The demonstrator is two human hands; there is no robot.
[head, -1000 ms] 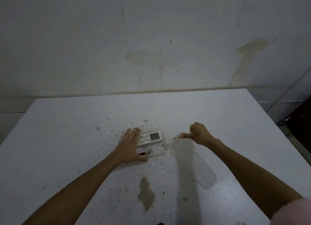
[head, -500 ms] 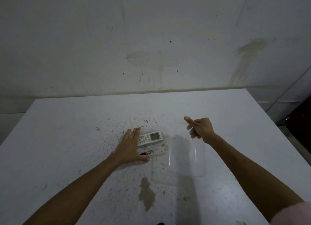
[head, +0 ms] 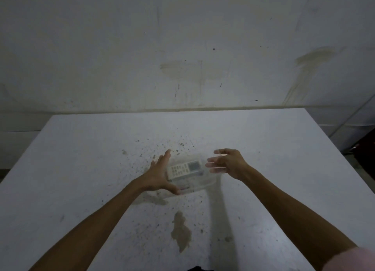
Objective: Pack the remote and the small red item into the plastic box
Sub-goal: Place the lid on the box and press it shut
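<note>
A clear plastic box [head: 210, 183] stands mid-table. The white remote [head: 185, 168] lies inside it, screen end to the right. The small red item [head: 185, 188] shows faintly at the box's front, blurred by the plastic. A clear lid [head: 199, 156] lies over the box, tilted slightly. My left hand [head: 158, 175] braces the box's left end, fingers stretched along the side and thumb at the front edge. My right hand [head: 229, 163] grips the lid's right edge; its fingertips look washed out behind the plastic.
The white table [head: 81, 169] is speckled with dirt and has a brown stain [head: 181, 232] near me. A stained wall rises just behind it. The table's right edge drops off toward a dark object [head: 365, 149].
My right hand swung the clear lid from the table on the right up and over onto the box. My left hand shifted from lying flat to bracing the box's left end.
</note>
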